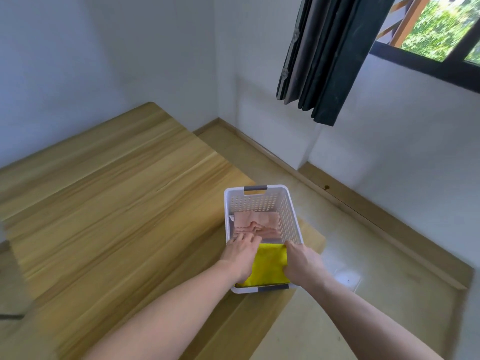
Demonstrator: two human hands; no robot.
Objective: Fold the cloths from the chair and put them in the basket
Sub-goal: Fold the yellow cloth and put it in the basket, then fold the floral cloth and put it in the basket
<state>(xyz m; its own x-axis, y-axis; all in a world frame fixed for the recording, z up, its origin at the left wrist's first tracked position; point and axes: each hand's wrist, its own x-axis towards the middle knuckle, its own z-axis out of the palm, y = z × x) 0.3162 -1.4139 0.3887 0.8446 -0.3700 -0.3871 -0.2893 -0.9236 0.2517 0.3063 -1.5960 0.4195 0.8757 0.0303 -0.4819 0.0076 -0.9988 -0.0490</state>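
A white perforated basket (287,211) with grey handles stands near the wooden table's right edge. A folded pink cloth (259,224) lies in its far half. A folded yellow cloth (270,266) lies in its near half between my two hands. My left hand (240,255) grips the yellow cloth's left side, with fingertips reaching toward the pink cloth. My right hand (301,261) holds the cloth's right side against the basket wall. The chair is out of view.
The wooden table (117,203) spreads to the left, with its right edge beside the basket. A tan floor (363,255) lies to the right, bounded by white walls. A dark curtain (330,55) hangs by a window at the upper right.
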